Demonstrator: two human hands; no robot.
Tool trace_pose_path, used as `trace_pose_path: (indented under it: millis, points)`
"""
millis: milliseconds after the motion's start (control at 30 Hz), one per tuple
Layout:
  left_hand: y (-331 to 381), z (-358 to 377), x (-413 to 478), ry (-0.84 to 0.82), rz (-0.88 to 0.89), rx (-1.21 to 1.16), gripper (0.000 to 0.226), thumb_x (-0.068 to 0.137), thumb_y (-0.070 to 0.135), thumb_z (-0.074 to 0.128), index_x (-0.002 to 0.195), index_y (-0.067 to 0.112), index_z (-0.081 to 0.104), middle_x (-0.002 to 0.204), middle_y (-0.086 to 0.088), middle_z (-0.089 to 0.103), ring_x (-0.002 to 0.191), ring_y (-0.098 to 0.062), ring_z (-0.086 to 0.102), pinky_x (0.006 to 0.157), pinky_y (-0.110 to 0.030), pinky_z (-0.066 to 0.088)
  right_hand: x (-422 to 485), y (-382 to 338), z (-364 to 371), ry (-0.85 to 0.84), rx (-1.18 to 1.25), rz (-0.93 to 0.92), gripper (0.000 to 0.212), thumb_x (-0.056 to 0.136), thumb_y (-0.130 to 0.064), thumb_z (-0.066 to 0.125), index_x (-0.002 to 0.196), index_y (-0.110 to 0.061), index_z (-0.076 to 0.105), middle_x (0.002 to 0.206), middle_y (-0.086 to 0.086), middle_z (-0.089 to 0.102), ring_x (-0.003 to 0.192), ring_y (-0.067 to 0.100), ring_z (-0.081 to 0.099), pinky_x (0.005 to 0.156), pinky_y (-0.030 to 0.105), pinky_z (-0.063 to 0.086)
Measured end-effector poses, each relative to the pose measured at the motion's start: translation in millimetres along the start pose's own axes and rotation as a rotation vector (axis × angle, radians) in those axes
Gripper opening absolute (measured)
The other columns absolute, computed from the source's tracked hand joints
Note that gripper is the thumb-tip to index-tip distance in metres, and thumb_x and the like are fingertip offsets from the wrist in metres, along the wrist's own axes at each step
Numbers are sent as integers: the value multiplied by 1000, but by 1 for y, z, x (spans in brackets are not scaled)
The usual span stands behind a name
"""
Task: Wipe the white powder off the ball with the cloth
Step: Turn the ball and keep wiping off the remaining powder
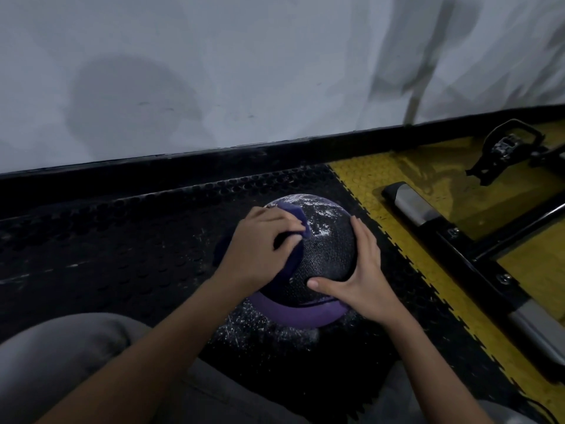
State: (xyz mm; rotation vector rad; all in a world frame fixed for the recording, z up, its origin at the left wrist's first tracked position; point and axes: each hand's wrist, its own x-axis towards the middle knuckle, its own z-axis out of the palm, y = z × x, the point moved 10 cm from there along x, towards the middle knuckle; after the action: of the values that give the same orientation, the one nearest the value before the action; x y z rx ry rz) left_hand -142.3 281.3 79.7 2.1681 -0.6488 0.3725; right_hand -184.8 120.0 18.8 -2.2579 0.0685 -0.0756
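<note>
Centrally, left grip [260,246] clutching purple cloth [297,214] atop medicine ball [330,255] (white powder [326,215] upper right), right grip [365,270] splayed flat on it

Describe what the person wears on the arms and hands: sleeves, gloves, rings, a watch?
The left hand and the right hand are bare: no gloves, no rings, no watch or band at the wrists. The left forearm and right forearm are bare as well; no sleeve shows.

- The scene is being viewed from a single wide-angle camera worn on the head.
- It is being aimed forward and down at the floor [122,240] and the wall [214,71].
- The ball [330,255] is being framed close, near the centre.
</note>
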Motion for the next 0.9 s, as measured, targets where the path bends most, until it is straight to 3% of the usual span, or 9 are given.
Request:
trace_pose_path:
  millis: [67, 167, 233, 333, 433, 667, 767, 833, 900]
  points:
    - [-5, 3, 5, -29, -2, 37, 16, 84, 22, 62, 95, 18, 73, 100, 9, 67, 98, -17, 53, 89, -29, 38, -1, 0, -1, 2, -1, -2, 127, 48, -63, 76, 147, -32, 4, 153, -13, 1, 139, 3, -1, 110, 30, 13]
    - [-58, -14, 12, 46, -343, -56, 16, 86, 17, 64, 99, 16, 72, 104, 3, 67, 98, -13, 57, 84, -16, 35, -1, 1, 0, 13, 3, -2, 130, 47, -68, 79, 147, -31, 5, 153, -13, 1, 139, 3, 0, 110, 30, 12]
    - [-70, -17, 8, 74, -421, -78, 16, 85, 16, 65, 99, 15, 73, 101, 3, 67, 99, -13, 60, 82, -12, 34, 0, -1, 1, 18, 1, -10, 131, 44, -72, 75, 147, -32, 5, 152, -14, 1, 138, 2, 0, 109, 30, 12]
    - [-32, -9, 5, 66, -223, -98, 13, 82, 13, 68, 92, 17, 74, 93, 13, 64, 97, -9, 56, 85, -5, 31, 1, -1, 1, 18, -13, -4, 132, 43, -74, 72, 148, -31, 5, 152, -15, 1, 137, 0, 0, 109, 30, 13]
    - [5, 5, 0, -15, 29, -14, 15, 81, 19, 64, 92, 18, 74, 95, 12, 67, 97, -8, 50, 89, -10, 31, -2, 0, 0, 8, -20, -7, 129, 49, -66, 78, 148, -29, 4, 152, -13, 1, 138, 1, 0, 110, 31, 13]
    - [-46, -18, 11, 137, -343, -68, 13, 84, 14, 65, 94, 14, 74, 88, 14, 59, 90, -6, 56, 80, -8, 31, 2, -3, 3, 3, -12, -8, 129, 47, -73, 72, 148, -31, 4, 151, -18, 0, 137, -2, -1, 110, 31, 11]
    - [-20, -12, 1, 112, -194, -75, 12, 82, 12, 67, 91, 15, 74, 90, 17, 61, 95, -7, 54, 86, -3, 28, 2, -3, 3, -1, -18, -4, 130, 48, -72, 75, 148, -30, 4, 151, -18, 0, 136, -2, 0, 112, 34, 13]
    - [7, 0, -5, 33, -18, -31, 13, 81, 17, 66, 90, 16, 75, 92, 13, 68, 94, -8, 53, 89, -8, 29, 0, -2, 2, -1, -21, 2, 128, 49, -67, 75, 148, -29, 4, 152, -15, 1, 137, 0, 0, 114, 36, 14]
    - [5, 3, 0, 17, -19, -6, 14, 82, 19, 64, 92, 18, 74, 96, 8, 70, 95, -10, 53, 88, -15, 31, -1, 0, 1, -2, -24, 11, 128, 49, -68, 74, 148, -29, 4, 152, -14, 1, 138, 2, -1, 114, 37, 14]
